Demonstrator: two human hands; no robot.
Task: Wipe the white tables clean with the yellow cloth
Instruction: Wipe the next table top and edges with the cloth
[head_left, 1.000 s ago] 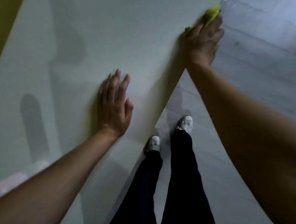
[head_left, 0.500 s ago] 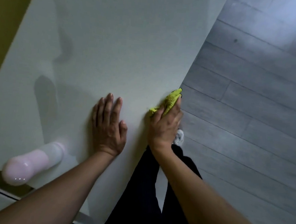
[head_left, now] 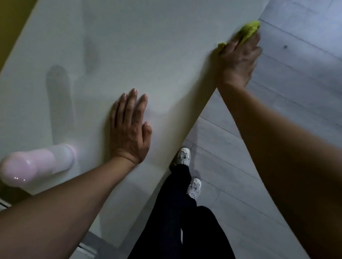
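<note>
The white table (head_left: pixel 148 38) fills the left and middle of the head view, its right edge running diagonally. My right hand (head_left: pixel 238 62) is stretched far along that edge and presses the yellow cloth (head_left: pixel 247 31) onto the table surface; the cloth bunches out beyond my fingertips. My left hand (head_left: pixel 129 128) lies flat on the table nearer to me, fingers straight, holding nothing.
A pale pink and white bottle-like object (head_left: pixel 36 164) stands on the table's near left corner. Grey plank floor (head_left: pixel 301 81) lies to the right of the table. My legs in dark trousers (head_left: pixel 172 220) and white shoes stand beside the edge. A yellow wall (head_left: pixel 10 7) borders the left.
My right hand has slid the yellow cloth away from me along the table's right edge, from next to my left hand to the far end. My left hand stays flat in place.
</note>
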